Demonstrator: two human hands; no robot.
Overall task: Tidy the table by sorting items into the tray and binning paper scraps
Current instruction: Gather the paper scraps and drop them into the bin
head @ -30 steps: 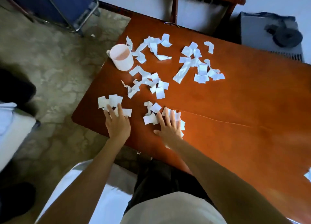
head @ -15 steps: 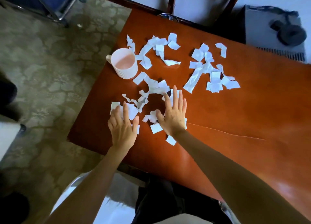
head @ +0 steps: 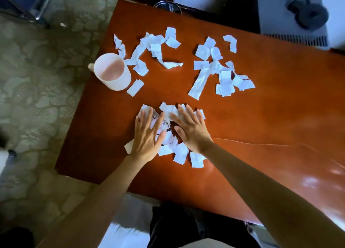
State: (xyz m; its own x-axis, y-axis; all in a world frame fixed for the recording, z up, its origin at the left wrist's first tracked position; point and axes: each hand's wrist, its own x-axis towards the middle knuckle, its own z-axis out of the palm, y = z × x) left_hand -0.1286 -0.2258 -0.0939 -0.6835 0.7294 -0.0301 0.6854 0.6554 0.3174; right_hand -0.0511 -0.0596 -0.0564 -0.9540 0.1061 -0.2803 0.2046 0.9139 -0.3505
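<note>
White paper scraps lie scattered over a reddish-brown table (head: pixel 270 117). A near pile of scraps (head: pixel 179 152) sits bunched between my two hands. My left hand (head: pixel 146 136) lies flat on the pile's left side with fingers spread. My right hand (head: pixel 190 128) lies flat on its right side, fingers spread too, thumbs close together. Neither hand grips anything. Two more groups of scraps lie farther back: one at the back left (head: pixel 155 48), one at the back middle (head: pixel 218 68). No tray is in view.
A white ribbed cup (head: pixel 112 72) stands near the table's left edge. A round rim with a clear liner (head: pixel 167 6) shows just past the far edge. A grey box with a dark round object (head: pixel 306 14) is at the back right. Patterned floor lies left.
Both hands slid forward and inward across the table, sweeping the near scraps into one pile between them. The view moved closer over the table.
</note>
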